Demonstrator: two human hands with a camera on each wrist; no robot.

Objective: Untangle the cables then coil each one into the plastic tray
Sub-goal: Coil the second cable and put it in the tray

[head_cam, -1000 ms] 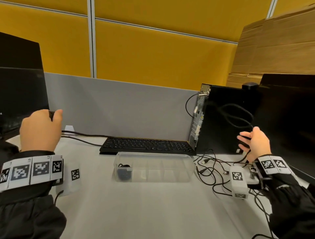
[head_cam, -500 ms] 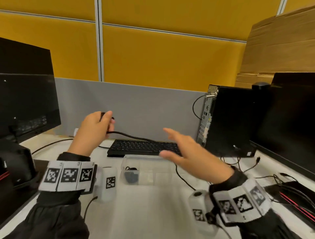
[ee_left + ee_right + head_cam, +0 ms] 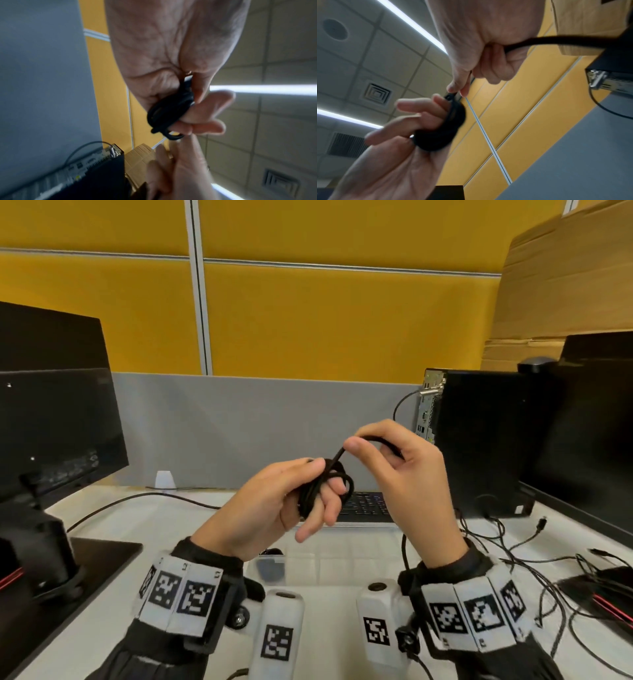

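Observation:
A black cable (image 3: 323, 486) is looped in a small coil around the fingers of my left hand (image 3: 318, 494), with the thumb pressing on it. My right hand (image 3: 352, 443) pinches the free strand just above the coil; the rest runs over that hand. Both hands hover above the clear plastic tray (image 3: 342, 568), which they partly hide. One dark coiled cable (image 3: 270, 568) lies in its left compartment. The left wrist view shows the coil (image 3: 168, 112) around my fingers (image 3: 205, 127). In the right wrist view the strand (image 3: 556, 40) trails off to the right from my right hand (image 3: 457, 92).
A tangle of thin black cables (image 3: 534, 563) lies on the white desk at the right. Behind the hands sit a keyboard (image 3: 366, 505) and a black computer tower (image 3: 479, 440). Monitors stand at left (image 3: 58, 422) and right (image 3: 599, 422). Another cable (image 3: 137, 501) crosses the desk at left.
My hands have come together above the tray. The right hand, open half a second ago, now pinches the cable. The cable now sits looped around my left fingers.

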